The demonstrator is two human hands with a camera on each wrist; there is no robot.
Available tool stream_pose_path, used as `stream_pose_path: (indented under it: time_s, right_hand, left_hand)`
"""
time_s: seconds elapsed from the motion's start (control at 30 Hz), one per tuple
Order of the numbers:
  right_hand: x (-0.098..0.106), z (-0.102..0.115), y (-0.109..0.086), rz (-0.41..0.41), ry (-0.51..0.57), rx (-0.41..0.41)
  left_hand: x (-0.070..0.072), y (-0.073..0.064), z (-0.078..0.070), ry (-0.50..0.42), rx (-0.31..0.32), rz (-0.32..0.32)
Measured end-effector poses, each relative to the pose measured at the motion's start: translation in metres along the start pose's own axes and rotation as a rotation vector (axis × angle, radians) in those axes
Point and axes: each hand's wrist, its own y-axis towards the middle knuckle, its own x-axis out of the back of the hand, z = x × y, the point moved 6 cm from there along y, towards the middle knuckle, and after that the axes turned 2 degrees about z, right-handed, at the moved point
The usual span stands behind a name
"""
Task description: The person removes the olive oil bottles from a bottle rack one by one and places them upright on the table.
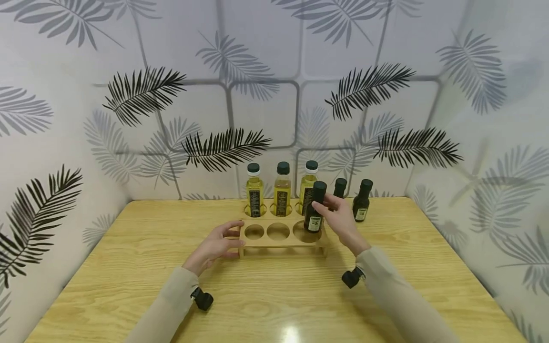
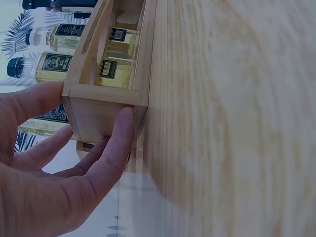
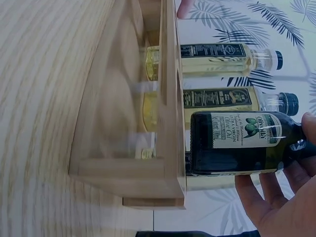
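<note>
A two-tier wooden bottle rack (image 1: 280, 245) with round holes stands on the table. My left hand (image 1: 218, 245) touches its left end; in the left wrist view, extended fingers rest against the rack's end panel (image 2: 98, 118). My right hand (image 1: 340, 221) grips a dark olive oil bottle (image 1: 314, 219) near its neck. That bottle is upright over the front row's right hole; in the right wrist view its label (image 3: 247, 131) is visible and its base is close to the rack's top. Whether the base has entered the hole, I cannot tell. Three yellow oil bottles (image 1: 281, 195) fill the back row.
To the right of the rack stand two more dark bottles, one (image 1: 362, 205) in plain sight and the other (image 1: 340, 186) partly behind my right hand. Leaf-patterned walls (image 1: 266, 114) border the wooden table (image 1: 266, 295) at the back and sides.
</note>
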Motion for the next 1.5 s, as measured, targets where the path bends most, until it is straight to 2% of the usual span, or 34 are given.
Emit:
stream_pose_path:
  time_s: [0.63,0.83,1.17,1.5]
  right_hand:
    - [0.034,-0.008,0.003,-0.073,-0.045,0.008]
    - [0.044,-0.010,0.005,-0.101,-0.004,0.020]
    - [0.059,-0.024,0.002,-0.090,-0.009,-0.042]
    - [0.075,-0.035,0.001,-0.111,-0.051,-0.048]
  left_hand:
    - [-0.001,-0.002,-0.003,0.003,-0.004,0.000]
    - [0.000,-0.001,-0.003,0.000,0.002,-0.008]
    - [0.001,-0.003,-0.003,0.012,-0.001,-0.009]
    - [0.000,-0.003,-0.003,0.015,-0.008,0.002]
